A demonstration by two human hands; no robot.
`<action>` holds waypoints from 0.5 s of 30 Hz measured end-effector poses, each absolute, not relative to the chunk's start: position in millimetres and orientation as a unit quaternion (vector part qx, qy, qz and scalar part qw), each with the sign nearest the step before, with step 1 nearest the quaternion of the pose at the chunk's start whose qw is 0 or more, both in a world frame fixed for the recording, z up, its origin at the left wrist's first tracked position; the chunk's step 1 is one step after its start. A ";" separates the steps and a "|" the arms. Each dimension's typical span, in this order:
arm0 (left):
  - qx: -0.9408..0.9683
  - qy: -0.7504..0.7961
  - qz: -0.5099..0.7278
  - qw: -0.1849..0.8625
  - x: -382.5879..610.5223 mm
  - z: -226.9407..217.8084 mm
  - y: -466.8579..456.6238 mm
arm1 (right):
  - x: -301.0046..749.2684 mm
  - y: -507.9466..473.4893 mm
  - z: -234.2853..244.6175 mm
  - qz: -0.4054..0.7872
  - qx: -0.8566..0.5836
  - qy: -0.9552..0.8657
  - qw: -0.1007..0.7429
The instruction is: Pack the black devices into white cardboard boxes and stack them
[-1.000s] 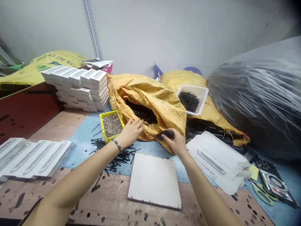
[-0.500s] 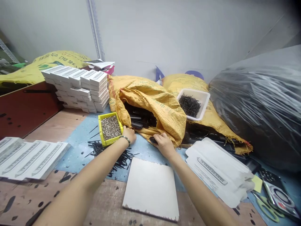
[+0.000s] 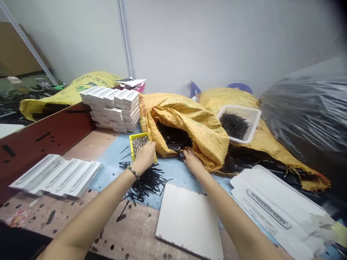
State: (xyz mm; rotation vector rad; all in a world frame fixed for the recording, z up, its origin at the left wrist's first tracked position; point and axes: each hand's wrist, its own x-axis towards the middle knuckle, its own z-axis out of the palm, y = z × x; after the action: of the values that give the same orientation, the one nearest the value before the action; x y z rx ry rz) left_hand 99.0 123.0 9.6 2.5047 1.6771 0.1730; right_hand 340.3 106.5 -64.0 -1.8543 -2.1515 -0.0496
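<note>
My left hand (image 3: 145, 156) rests over the near right corner of a small yellow tray (image 3: 135, 139) filled with tiny metal bits; its fingers curl down, and what they hold is hidden. My right hand (image 3: 191, 161) reaches to the mouth of a yellow woven sack (image 3: 195, 124) with dark parts inside, fingers closed on a small dark part (image 3: 181, 154) at the opening. A heap of thin black pins (image 3: 146, 180) lies on the blue mat just in front of the left hand. A blank white card (image 3: 188, 220) lies between my forearms.
A stack of white boxes (image 3: 114, 104) stands behind the yellow tray. Flat white boxes (image 3: 58, 175) lie in a row at left. A white tub of black pins (image 3: 238, 122) sits on a second sack. White folded cartons (image 3: 273, 206) lie at right, below a large black plastic bag (image 3: 306, 108).
The view has shifted left and down. My left hand moved from the sack's edge onto the yellow tray. My right hand stayed at the sack's mouth.
</note>
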 end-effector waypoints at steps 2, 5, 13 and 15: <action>0.808 0.584 0.049 0.053 81.4 10.1 135.8 | 336.0 101.3 -59.1 -0.007 -0.639 -0.751 0.167; 0.800 0.595 0.027 0.068 71.7 2.0 154.5 | 331.2 80.3 -42.8 0.007 -0.620 -0.760 0.194; 0.802 0.580 0.061 0.133 66.1 -11.9 162.9 | 316.3 -19.6 -9.2 0.236 -0.558 -0.600 0.523; 0.793 0.581 0.090 0.158 65.5 -14.1 163.4 | 310.8 -36.8 -16.2 0.293 -0.552 -0.556 0.548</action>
State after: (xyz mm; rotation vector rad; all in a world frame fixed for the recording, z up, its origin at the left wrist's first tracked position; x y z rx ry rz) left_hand 65.5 163.4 -14.1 2.2686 1.6614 0.2581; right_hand 310.8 -36.8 -16.2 -1.3086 -1.3170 0.6935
